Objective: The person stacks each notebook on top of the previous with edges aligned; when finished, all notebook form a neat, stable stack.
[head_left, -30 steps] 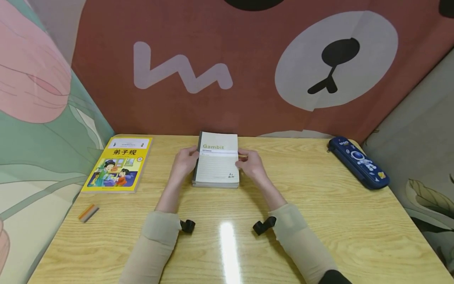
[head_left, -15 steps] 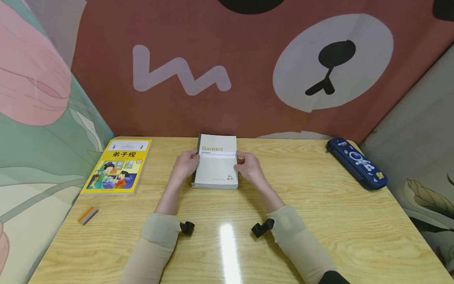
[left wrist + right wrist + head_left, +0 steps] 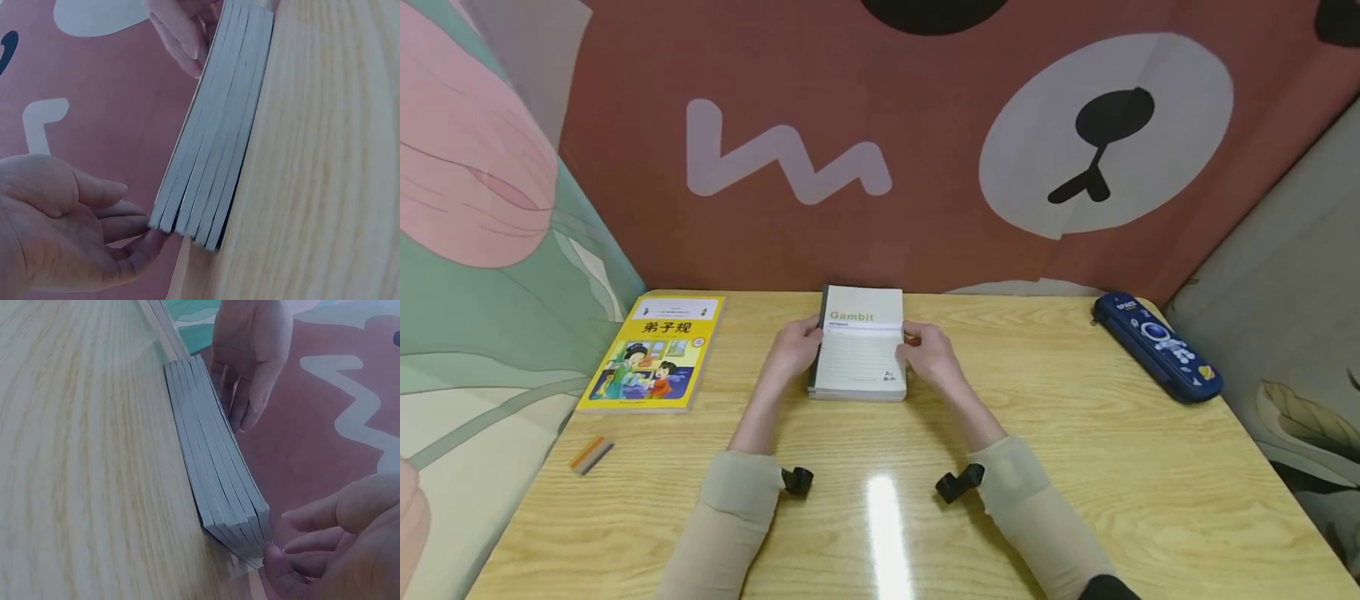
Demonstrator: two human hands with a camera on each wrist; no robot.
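Observation:
A stack of several notebooks (image 3: 861,358) lies flat on the table, its top cover pale with "Gambit" printed on it and a dark spine on the left. My left hand (image 3: 793,346) touches the spine side with its fingertips. Against the opposite side rests my right hand (image 3: 929,352). From the left wrist view, the left hand (image 3: 69,219) has loosely bent fingers (image 3: 140,253) at the stack's corner, thumb apart from it. In the right wrist view, a fingertip of the right hand (image 3: 350,544) meets the stack (image 3: 215,456). The notebook edges sit slightly uneven.
On the left of the wooden table (image 3: 1075,500) lies a yellow picture book (image 3: 651,354), with a small orange, white and grey eraser-like block (image 3: 592,456) in front of it. A dark blue pencil case (image 3: 1157,346) lies at the right. A printed curtain (image 3: 925,225) hangs behind.
Both hands stay at the sides of the notebook stack, with only slight finger shifts. The whole head view has moved a little; other things lie as before.

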